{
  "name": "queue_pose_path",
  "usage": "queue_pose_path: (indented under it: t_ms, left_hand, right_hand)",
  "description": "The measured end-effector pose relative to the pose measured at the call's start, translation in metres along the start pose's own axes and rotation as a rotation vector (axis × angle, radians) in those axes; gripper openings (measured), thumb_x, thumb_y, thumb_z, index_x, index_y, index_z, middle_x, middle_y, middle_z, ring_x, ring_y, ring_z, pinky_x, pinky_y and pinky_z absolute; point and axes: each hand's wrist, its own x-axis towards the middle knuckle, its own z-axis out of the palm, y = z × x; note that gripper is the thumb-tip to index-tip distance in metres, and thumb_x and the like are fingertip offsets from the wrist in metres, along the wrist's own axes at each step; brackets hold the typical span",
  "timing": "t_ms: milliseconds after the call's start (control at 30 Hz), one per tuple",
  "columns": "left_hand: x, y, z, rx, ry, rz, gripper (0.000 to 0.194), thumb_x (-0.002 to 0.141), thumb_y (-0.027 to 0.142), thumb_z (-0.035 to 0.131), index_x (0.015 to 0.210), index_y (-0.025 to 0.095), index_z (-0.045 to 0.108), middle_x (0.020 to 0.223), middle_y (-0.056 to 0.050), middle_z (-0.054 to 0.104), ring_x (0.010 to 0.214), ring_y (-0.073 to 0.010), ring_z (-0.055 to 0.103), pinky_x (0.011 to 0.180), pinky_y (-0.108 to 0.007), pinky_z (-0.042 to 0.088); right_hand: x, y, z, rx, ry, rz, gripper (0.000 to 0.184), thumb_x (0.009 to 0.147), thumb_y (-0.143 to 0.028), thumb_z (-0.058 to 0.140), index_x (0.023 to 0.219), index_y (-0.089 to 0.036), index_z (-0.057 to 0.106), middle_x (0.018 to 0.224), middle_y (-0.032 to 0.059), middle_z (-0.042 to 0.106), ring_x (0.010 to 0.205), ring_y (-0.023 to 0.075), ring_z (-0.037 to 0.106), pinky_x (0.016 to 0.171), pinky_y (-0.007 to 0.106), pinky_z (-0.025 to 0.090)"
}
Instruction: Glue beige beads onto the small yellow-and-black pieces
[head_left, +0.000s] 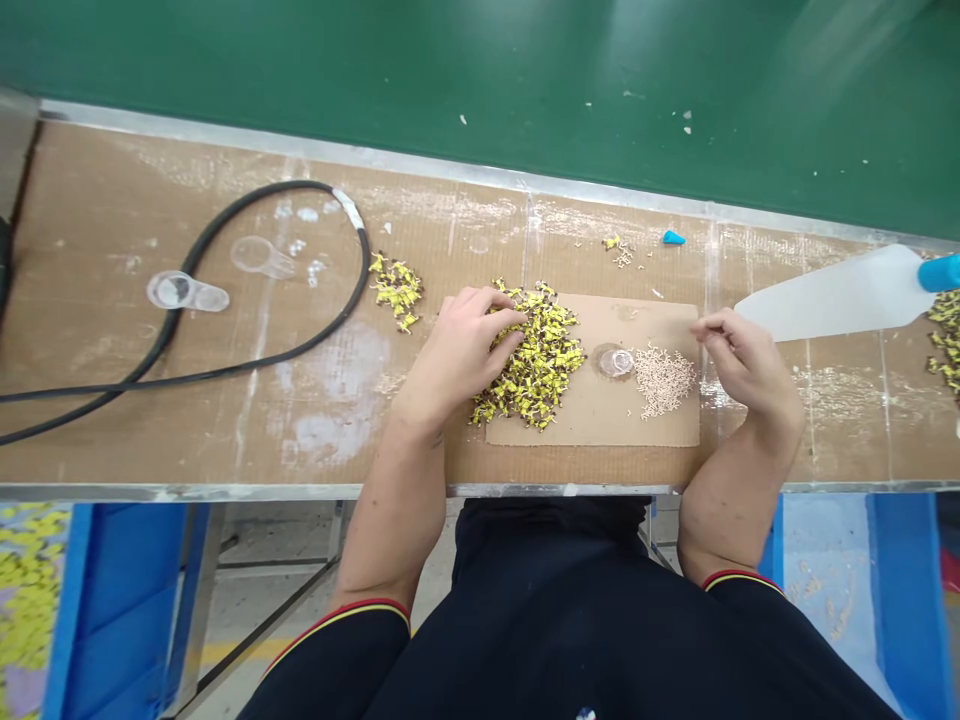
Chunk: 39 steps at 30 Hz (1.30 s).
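My left hand rests at the left side of a heap of small yellow and black pieces, thumb and fingers apart over it. No held piece shows in that hand. Past the right edge of a cardboard sheet, my right hand is raised with thumb and fingertips pinched together. Whatever may be between those fingertips is too small to make out. Close to it lies a pile of tiny beige pieces. A small clear plastic cup sits between the two piles.
A white bottle with a blue cap lies on the right. Two clear plastic scoops and a looped black cable are on the left. Smaller yellow clusters and a blue tip lie farther back. Blue bins stand below.
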Motion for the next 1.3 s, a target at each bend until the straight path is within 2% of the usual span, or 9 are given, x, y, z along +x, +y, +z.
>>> queue_pose_path:
  t_ms: [67, 167, 333, 433, 633, 900, 1033, 1133, 1300]
  left_hand:
    - [0.000, 0.000, 0.001, 0.010, 0.008, 0.008, 0.021, 0.098, 0.025, 0.058, 0.105, 0.023, 0.077, 0.110, -0.010, 0.074, 0.104, -0.0277, 0.063, 0.088, -0.043, 0.046]
    - [0.001, 0.001, 0.001, 0.021, 0.019, 0.027, 0.020, 0.099, 0.024, 0.057, 0.099, 0.023, 0.076, 0.104, -0.008, 0.075, 0.099, -0.0263, 0.064, 0.084, -0.040, 0.044]
    - [0.002, 0.004, 0.001, -0.002, 0.030, 0.022, 0.021, 0.099, 0.024, 0.056, 0.088, 0.022, 0.074, 0.099, -0.007, 0.075, 0.097, -0.0257, 0.064, 0.082, -0.041, 0.044]
    - [0.003, 0.005, -0.002, -0.004, 0.056, 0.007, 0.019, 0.099, 0.024, 0.055, 0.090, 0.022, 0.072, 0.104, -0.007, 0.075, 0.100, -0.0255, 0.066, 0.084, -0.041, 0.046]
    - [0.003, 0.012, -0.011, -0.168, 0.244, 0.014, 0.013, 0.099, 0.024, 0.057, 0.093, 0.023, 0.069, 0.102, -0.005, 0.076, 0.099, -0.0208, 0.070, 0.088, -0.037, 0.054]
    - [0.002, 0.019, -0.007, -0.410, 0.441, -0.047, 0.011, 0.099, 0.027, 0.060, 0.095, 0.022, 0.069, 0.081, 0.000, 0.074, 0.071, -0.0117, 0.066, 0.070, -0.026, 0.054]
    - [0.001, 0.023, -0.002, -0.548, 0.435, -0.071, 0.014, 0.102, 0.033, 0.059, 0.105, 0.023, 0.069, 0.081, 0.000, 0.070, 0.067, -0.0104, 0.062, 0.065, -0.025, 0.053]
    - [0.002, 0.031, -0.001, -0.602, 0.395, 0.031, 0.016, 0.104, 0.026, 0.055, 0.097, 0.023, 0.069, 0.078, 0.001, 0.066, 0.066, -0.0099, 0.060, 0.065, -0.025, 0.051]
    - [0.005, 0.043, -0.002, -0.565, 0.351, 0.199, 0.026, 0.101, 0.009, 0.049, 0.087, 0.021, 0.067, 0.079, 0.000, 0.067, 0.074, -0.0110, 0.062, 0.070, -0.026, 0.050]
  right_hand:
    - [0.000, 0.002, 0.002, -0.025, -0.040, 0.014, 0.016, 0.095, -0.035, 0.059, 0.096, -0.024, 0.071, 0.082, 0.0037, 0.069, 0.070, 0.0190, 0.062, 0.066, 0.035, 0.049]
    - [0.003, -0.001, 0.009, -0.064, -0.111, -0.025, 0.017, 0.093, -0.038, 0.066, 0.088, -0.024, 0.074, 0.079, 0.0037, 0.069, 0.069, 0.0188, 0.061, 0.066, 0.036, 0.049]
    - [0.010, -0.008, 0.025, -0.087, -0.091, -0.104, 0.016, 0.095, -0.034, 0.067, 0.100, -0.028, 0.081, 0.099, 0.0068, 0.077, 0.083, 0.0227, 0.069, 0.076, 0.041, 0.055]
    - [0.013, -0.006, 0.030, -0.094, -0.113, -0.132, 0.019, 0.096, -0.032, 0.064, 0.096, -0.031, 0.083, 0.097, 0.0061, 0.079, 0.088, 0.0247, 0.071, 0.079, 0.043, 0.057]
    - [0.015, -0.002, 0.032, -0.100, -0.144, -0.138, 0.013, 0.090, -0.031, 0.070, 0.086, -0.030, 0.082, 0.093, 0.0047, 0.079, 0.081, 0.0238, 0.070, 0.076, 0.042, 0.055]
    - [0.013, -0.010, 0.034, -0.173, -0.163, -0.090, 0.014, 0.091, -0.020, 0.058, 0.081, -0.024, 0.067, 0.093, 0.0067, 0.074, 0.087, 0.0250, 0.067, 0.073, 0.039, 0.049]
    - [0.012, -0.013, 0.025, -0.039, -0.071, -0.098, 0.012, 0.093, -0.022, 0.055, 0.083, -0.024, 0.061, 0.083, 0.0045, 0.068, 0.073, 0.0200, 0.061, 0.070, 0.036, 0.049]
    - [0.010, -0.013, 0.021, 0.008, -0.018, -0.057, 0.010, 0.092, -0.023, 0.057, 0.083, -0.024, 0.061, 0.078, 0.0029, 0.067, 0.066, 0.0178, 0.058, 0.065, 0.034, 0.049]
    - [0.009, -0.007, 0.015, 0.020, -0.030, -0.033, 0.010, 0.090, -0.025, 0.061, 0.086, -0.023, 0.070, 0.085, 0.0052, 0.077, 0.074, 0.0206, 0.069, 0.071, 0.036, 0.057]
